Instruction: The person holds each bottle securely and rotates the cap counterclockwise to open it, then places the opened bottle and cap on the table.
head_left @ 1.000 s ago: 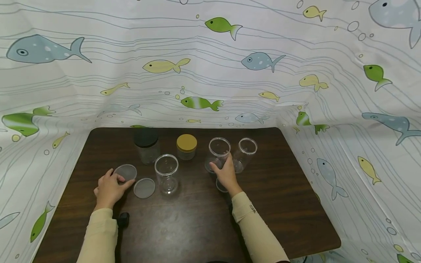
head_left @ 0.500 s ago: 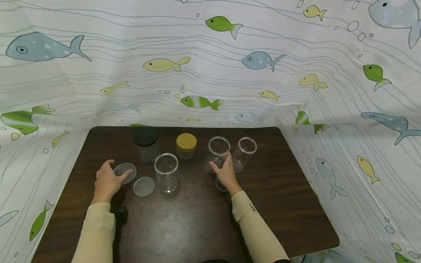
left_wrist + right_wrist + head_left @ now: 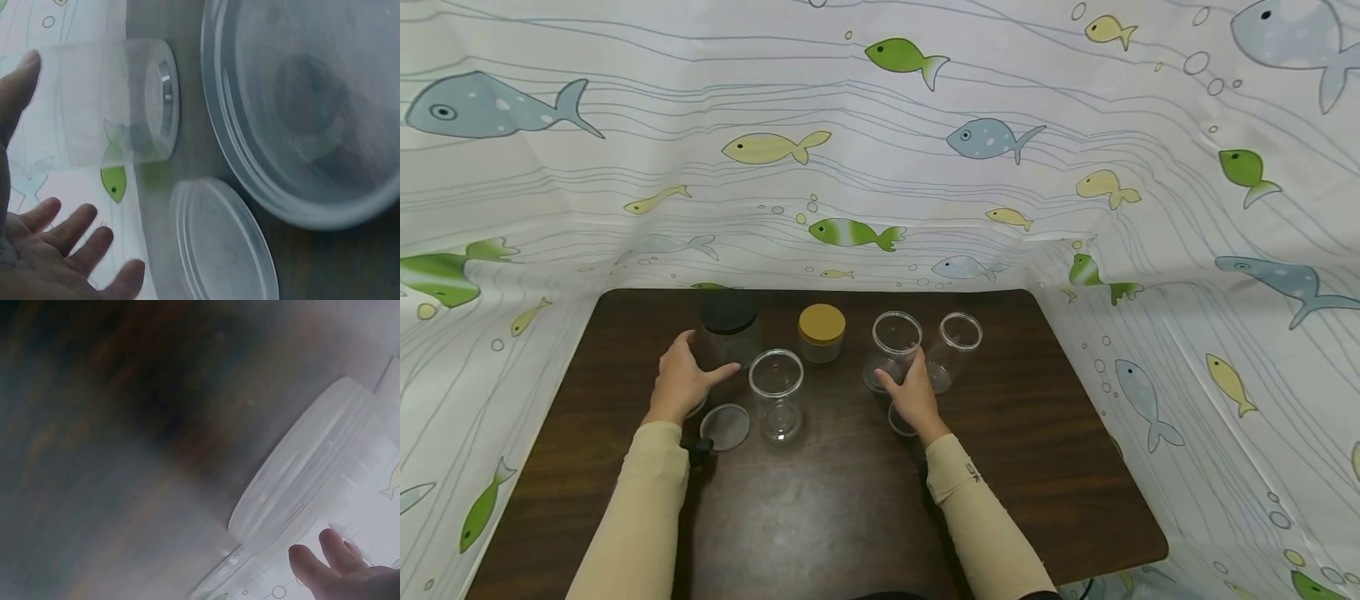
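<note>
My left hand [image 3: 683,382] has thumb and fingers spread, near the clear jar with a black lid [image 3: 730,315]. In the left wrist view the thumb overlaps that jar's clear body [image 3: 94,106], and nothing is in the hand. Two translucent round lids lie below it, a near lid [image 3: 725,427] and a farther lid [image 3: 225,244], mostly hidden by the hand in the head view. My right hand [image 3: 916,400] holds an uncapped clear jar [image 3: 880,358], thumb on its near left and fingers [image 3: 309,565] on its right side. The jar stands on the table.
Another uncapped clear jar [image 3: 951,358] stands just right of the held one. An uncapped jar [image 3: 777,400] and a short yellow-lidded jar [image 3: 822,333] stand between my hands. A round lid [image 3: 901,421] lies by my right wrist. A fish-print curtain [image 3: 850,150] backs the table [image 3: 820,517].
My left hand has let go of the left lid, then moved forward and right to the black-lidded jar. My right hand stays at its jar.
</note>
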A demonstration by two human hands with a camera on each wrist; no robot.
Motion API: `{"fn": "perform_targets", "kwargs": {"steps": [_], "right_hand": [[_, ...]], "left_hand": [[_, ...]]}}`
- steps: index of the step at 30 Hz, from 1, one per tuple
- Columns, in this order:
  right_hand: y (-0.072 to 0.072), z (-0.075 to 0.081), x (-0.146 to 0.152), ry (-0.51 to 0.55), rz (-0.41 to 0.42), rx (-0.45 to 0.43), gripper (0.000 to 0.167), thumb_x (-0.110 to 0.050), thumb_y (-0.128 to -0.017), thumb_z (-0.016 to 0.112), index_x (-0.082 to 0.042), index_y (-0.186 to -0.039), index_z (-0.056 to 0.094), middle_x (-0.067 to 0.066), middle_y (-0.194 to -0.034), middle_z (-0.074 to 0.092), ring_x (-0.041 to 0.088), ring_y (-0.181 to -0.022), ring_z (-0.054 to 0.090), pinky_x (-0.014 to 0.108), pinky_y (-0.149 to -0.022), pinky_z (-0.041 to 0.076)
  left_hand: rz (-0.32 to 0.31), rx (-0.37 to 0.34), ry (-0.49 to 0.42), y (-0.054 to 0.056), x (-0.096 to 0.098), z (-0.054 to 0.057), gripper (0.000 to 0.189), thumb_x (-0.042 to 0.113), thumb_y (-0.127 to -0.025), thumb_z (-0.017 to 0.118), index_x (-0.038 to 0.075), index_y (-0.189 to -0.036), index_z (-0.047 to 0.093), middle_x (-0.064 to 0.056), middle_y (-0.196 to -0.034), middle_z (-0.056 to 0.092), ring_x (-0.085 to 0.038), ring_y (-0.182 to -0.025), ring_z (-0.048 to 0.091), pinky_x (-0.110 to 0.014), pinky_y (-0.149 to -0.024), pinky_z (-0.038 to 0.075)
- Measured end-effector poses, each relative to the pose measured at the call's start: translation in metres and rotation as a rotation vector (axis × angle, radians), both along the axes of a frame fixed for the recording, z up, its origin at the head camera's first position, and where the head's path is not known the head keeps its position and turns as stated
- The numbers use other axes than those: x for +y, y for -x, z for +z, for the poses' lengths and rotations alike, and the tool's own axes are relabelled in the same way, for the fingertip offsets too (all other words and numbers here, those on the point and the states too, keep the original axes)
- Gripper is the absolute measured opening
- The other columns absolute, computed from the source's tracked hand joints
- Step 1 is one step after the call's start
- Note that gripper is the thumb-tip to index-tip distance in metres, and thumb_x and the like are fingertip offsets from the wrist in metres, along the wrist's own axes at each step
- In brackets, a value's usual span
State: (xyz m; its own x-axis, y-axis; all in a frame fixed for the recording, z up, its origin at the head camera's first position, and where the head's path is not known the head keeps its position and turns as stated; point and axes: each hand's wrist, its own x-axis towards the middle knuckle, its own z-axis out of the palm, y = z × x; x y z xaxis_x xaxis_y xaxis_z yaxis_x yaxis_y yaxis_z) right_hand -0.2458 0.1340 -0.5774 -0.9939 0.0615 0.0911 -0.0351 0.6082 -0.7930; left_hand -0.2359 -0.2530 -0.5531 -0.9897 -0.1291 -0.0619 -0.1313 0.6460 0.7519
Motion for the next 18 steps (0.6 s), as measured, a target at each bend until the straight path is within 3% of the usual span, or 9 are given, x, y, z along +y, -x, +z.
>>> {"fn": "perform_targets", "kwargs": {"steps": [7, 12, 18], "right_hand": [[-0.001, 0.002, 0.000, 0.004, 0.003, 0.009, 0.086, -0.036, -0.091, 0.077, -0.001, -0.152, 0.027, 0.023, -0.141, 0.050, 0.040, -0.133, 0.049, 0.053, -0.110, 0.038], [-0.001, 0.003, 0.001, 0.008, 0.014, 0.007, 0.082, -0.035, -0.091, 0.077, 0.000, -0.149, 0.030, 0.022, -0.140, 0.051, 0.039, -0.133, 0.049, 0.053, -0.109, 0.038], [0.001, 0.001, 0.002, 0.010, 0.029, -0.004, 0.085, -0.035, -0.093, 0.076, 0.001, -0.152, 0.027, 0.023, -0.145, 0.047, 0.038, -0.137, 0.046, 0.051, -0.113, 0.035]], "left_hand": [[-0.040, 0.007, -0.102, 0.015, 0.011, -0.001, 0.119, 0.048, -0.088, 0.077, -0.007, -0.158, -0.001, -0.040, -0.159, 0.012, -0.058, -0.144, 0.018, -0.071, -0.109, 0.024], [-0.004, 0.049, -0.114, 0.022, 0.017, -0.006, 0.118, 0.045, -0.088, 0.078, -0.004, -0.159, -0.002, -0.037, -0.160, 0.015, -0.056, -0.145, 0.021, -0.069, -0.111, 0.024], [0.053, 0.096, -0.102, 0.025, 0.024, -0.011, 0.109, 0.045, -0.091, 0.075, -0.007, -0.159, 0.008, -0.037, -0.157, 0.023, -0.054, -0.143, 0.026, -0.067, -0.112, 0.026]]}}
